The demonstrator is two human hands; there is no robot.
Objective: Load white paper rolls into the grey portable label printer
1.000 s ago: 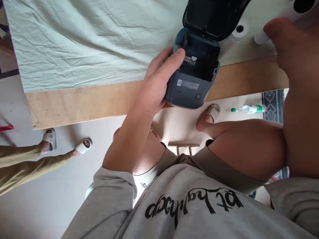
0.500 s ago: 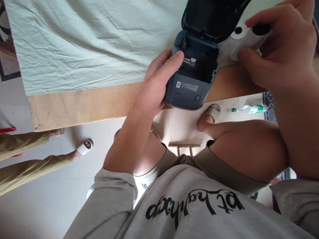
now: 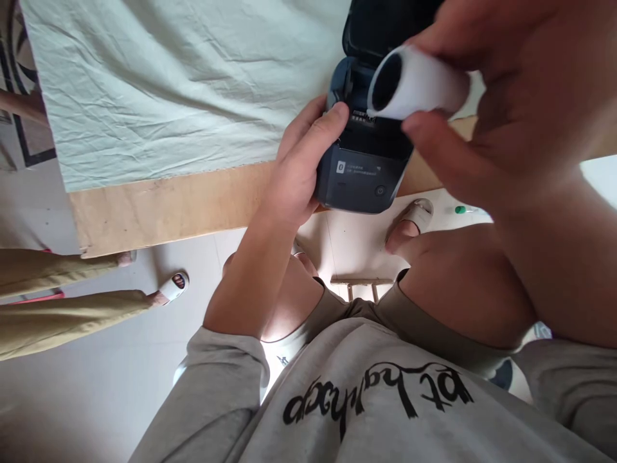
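My left hand (image 3: 306, 157) grips a dark label printer (image 3: 359, 173) by its left side, thumb over the rim of the paper bay. The printer's black lid (image 3: 380, 26) stands open at its far end, and a power button shows near its close end. Between the thumb and fingers of my right hand (image 3: 496, 96) is a white paper roll (image 3: 429, 83), its dark hollow core facing left. The roll is over the right part of the open bay and hides some of it; whether it touches the printer I cannot tell.
A pale green cloth (image 3: 193, 83) covers the table, leaving a bare wooden edge (image 3: 183, 206) along the front. Another person's legs (image 3: 72, 315) stand at the left. On the floor lies a bottle with a green cap (image 3: 461, 209), and a wooden stool (image 3: 361, 281) shows below me.
My right hand has lifted the white roll off the table at the right and carried it left over the printer's open bay. My left hand still holds the printer in nearly the same place.
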